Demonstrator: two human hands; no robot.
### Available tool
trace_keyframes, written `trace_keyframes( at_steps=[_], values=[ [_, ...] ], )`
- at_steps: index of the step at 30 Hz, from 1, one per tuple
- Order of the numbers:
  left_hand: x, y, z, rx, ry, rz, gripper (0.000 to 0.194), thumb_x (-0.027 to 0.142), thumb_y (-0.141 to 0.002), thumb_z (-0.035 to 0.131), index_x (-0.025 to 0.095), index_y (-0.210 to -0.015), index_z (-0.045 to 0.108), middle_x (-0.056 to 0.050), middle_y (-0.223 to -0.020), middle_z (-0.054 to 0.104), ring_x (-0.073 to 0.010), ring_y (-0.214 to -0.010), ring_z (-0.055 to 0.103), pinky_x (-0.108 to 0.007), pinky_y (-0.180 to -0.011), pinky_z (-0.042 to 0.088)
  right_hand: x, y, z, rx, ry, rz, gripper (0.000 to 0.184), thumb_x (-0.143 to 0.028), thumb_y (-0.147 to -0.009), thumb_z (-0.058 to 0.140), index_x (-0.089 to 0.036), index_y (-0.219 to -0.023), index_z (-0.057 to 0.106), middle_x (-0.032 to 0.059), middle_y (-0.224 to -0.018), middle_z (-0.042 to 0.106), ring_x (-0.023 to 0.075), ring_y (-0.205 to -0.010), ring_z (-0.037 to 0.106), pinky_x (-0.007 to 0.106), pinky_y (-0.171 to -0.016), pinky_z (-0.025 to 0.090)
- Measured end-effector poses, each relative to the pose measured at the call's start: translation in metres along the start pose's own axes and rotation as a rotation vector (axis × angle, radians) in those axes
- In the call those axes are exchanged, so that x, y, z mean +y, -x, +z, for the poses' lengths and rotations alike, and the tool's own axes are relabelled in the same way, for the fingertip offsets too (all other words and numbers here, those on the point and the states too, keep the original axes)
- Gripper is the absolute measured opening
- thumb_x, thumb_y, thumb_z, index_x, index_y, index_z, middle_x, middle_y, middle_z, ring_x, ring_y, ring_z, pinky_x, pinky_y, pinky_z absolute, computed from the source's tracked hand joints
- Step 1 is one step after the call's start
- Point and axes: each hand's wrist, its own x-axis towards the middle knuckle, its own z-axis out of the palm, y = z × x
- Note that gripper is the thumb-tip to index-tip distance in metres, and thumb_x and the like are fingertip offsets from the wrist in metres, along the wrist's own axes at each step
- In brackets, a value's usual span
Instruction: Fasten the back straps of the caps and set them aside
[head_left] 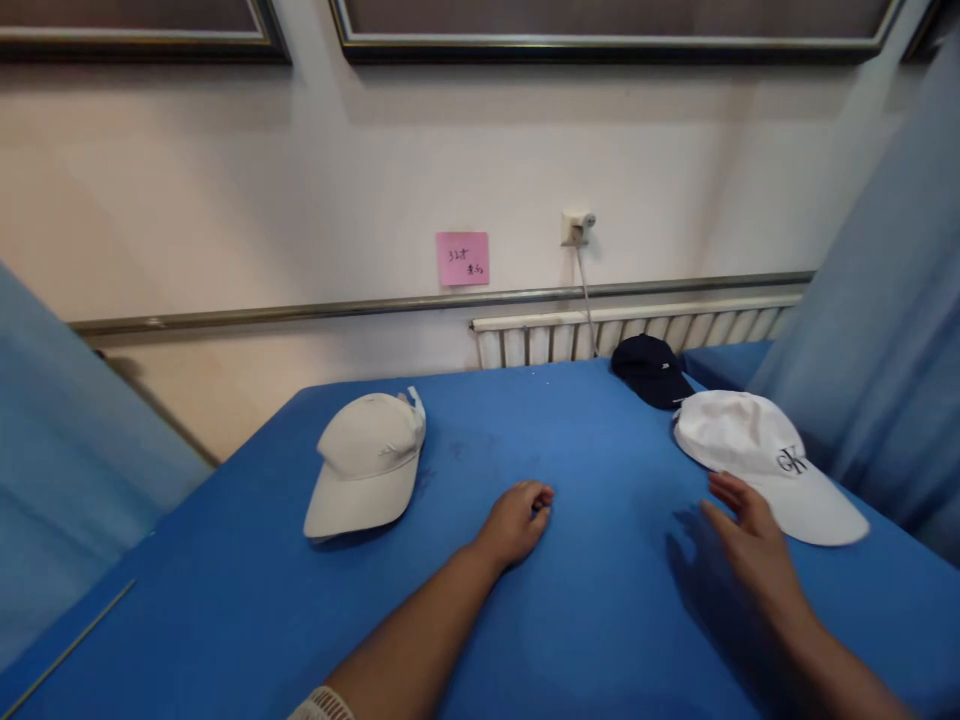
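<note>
My left hand (516,522) rests on the blue table (570,620) near its middle, fingers curled loosely under, holding nothing. To its left lies a beige cap (367,462), brim toward me. My right hand (750,540) hovers over the table with fingers stretched out, a short way from the white cap with a black logo (757,450), not touching it. A dark navy cap (651,370) lies behind the white one at the table's far edge.
Blue curtains hang at the left (67,470) and right (885,330). Behind the table are a white radiator (570,335), a wall socket with a cable (576,228), a pink sticky note (463,258) and a metal rail (300,310).
</note>
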Motion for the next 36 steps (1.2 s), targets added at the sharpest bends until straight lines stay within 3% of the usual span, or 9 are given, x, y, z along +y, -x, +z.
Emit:
trace_keyframes(
  at_steps=[5, 9, 12, 15, 17, 20, 25, 31, 36],
  values=[
    [-0.008, 0.002, -0.016, 0.166, -0.004, -0.088, 0.025, 0.019, -0.082, 0.051, 0.019, -0.105, 0.062, -0.007, -0.099, 0.067, -0.0182, -0.086, 0.062, -0.033, -0.082, 0.049, -0.008, 0.026, 0.132, -0.416, 0.038, -0.214, 0.034, -0.03, -0.074, 0.058, -0.021, -0.107, 0.058, 0.0121, -0.139, 0.041, 0.0181, -0.094, 0.063, 0.034, -0.078, 0.053],
    [-0.023, 0.016, -0.068, 0.522, -0.096, -0.243, 0.029, 0.023, -0.084, 0.049, 0.017, -0.11, 0.059, -0.009, -0.102, 0.066, -0.0199, -0.087, 0.062, -0.036, -0.084, 0.049, 0.02, 0.031, 0.181, -0.594, 0.305, -0.313, 0.022, -0.018, -0.075, 0.053, -0.019, -0.096, 0.06, 0.0084, -0.111, 0.059, 0.0138, -0.075, 0.061, 0.034, -0.08, 0.05],
    [-0.036, 0.038, -0.119, 0.844, -0.318, -0.372, 0.036, 0.028, -0.084, 0.05, 0.014, -0.116, 0.056, -0.013, -0.114, 0.062, -0.0258, -0.105, 0.058, -0.039, -0.093, 0.045, 0.035, 0.029, 0.179, -0.767, 0.384, -0.412, 0.023, -0.009, -0.075, 0.052, -0.021, -0.093, 0.061, 0.0041, -0.102, 0.062, 0.0129, -0.075, 0.059, 0.031, -0.08, 0.048],
    [-0.05, 0.06, -0.16, 1.078, -0.532, -0.76, 0.048, 0.034, -0.08, 0.055, 0.013, -0.124, 0.051, -0.019, -0.128, 0.055, -0.0328, -0.122, 0.048, -0.048, -0.103, 0.034, 0.039, 0.025, 0.165, -0.864, 0.382, -0.416, 0.026, -0.005, -0.075, 0.052, -0.021, -0.094, 0.061, 0.0034, -0.098, 0.063, 0.0126, -0.076, 0.059, 0.028, -0.076, 0.048],
    [-0.059, 0.07, -0.176, 1.042, -0.524, -0.986, 0.062, 0.049, -0.081, 0.054, 0.012, -0.13, 0.046, -0.023, -0.133, 0.051, -0.0387, -0.127, 0.043, -0.056, -0.103, 0.031, 0.037, 0.023, 0.158, -0.882, 0.388, -0.397, 0.026, -0.005, -0.076, 0.053, -0.022, -0.095, 0.06, 0.0028, -0.094, 0.063, 0.0129, -0.077, 0.059, 0.027, -0.076, 0.047],
    [-0.069, 0.076, -0.183, 0.873, -0.404, -1.098, 0.076, 0.062, -0.081, 0.047, 0.008, -0.134, 0.042, -0.028, -0.135, 0.048, -0.0435, -0.124, 0.045, -0.061, -0.1, 0.031, 0.032, 0.025, 0.155, -0.909, 0.406, -0.404, 0.023, -0.006, -0.077, 0.054, -0.022, -0.093, 0.06, 0.0021, -0.092, 0.062, 0.0128, -0.077, 0.058, 0.027, -0.074, 0.046],
    [-0.066, 0.073, -0.18, 0.796, -0.467, -1.046, 0.078, 0.066, -0.078, 0.049, 0.01, -0.132, 0.046, -0.026, -0.129, 0.054, -0.0442, -0.119, 0.05, -0.06, -0.098, 0.035, 0.023, 0.031, 0.157, -0.923, 0.445, -0.421, 0.021, -0.006, -0.078, 0.054, -0.021, -0.091, 0.06, 0.0012, -0.086, 0.06, 0.0128, -0.075, 0.056, 0.026, -0.072, 0.044],
    [-0.052, 0.066, -0.173, 1.004, -0.558, -0.673, 0.073, 0.05, -0.07, 0.068, 0.01, -0.128, 0.049, -0.021, -0.128, 0.053, -0.0359, -0.124, 0.045, -0.049, -0.103, 0.037, 0.02, 0.031, 0.156, -0.945, 0.445, -0.414, 0.021, -0.006, -0.078, 0.053, -0.02, -0.091, 0.06, 0.0012, -0.085, 0.059, 0.0125, -0.074, 0.055, 0.026, -0.071, 0.043],
    [-0.042, 0.054, -0.152, 1.178, -0.144, -0.418, 0.076, 0.037, -0.07, 0.072, 0.016, -0.136, 0.042, -0.015, -0.131, 0.053, -0.0259, -0.113, 0.056, -0.04, -0.098, 0.044, 0.026, 0.031, 0.156, -0.931, 0.397, -0.412, 0.019, -0.009, -0.077, 0.053, -0.021, -0.089, 0.061, 0.0012, -0.084, 0.059, 0.013, -0.073, 0.056, 0.026, -0.07, 0.043]
  ],
)
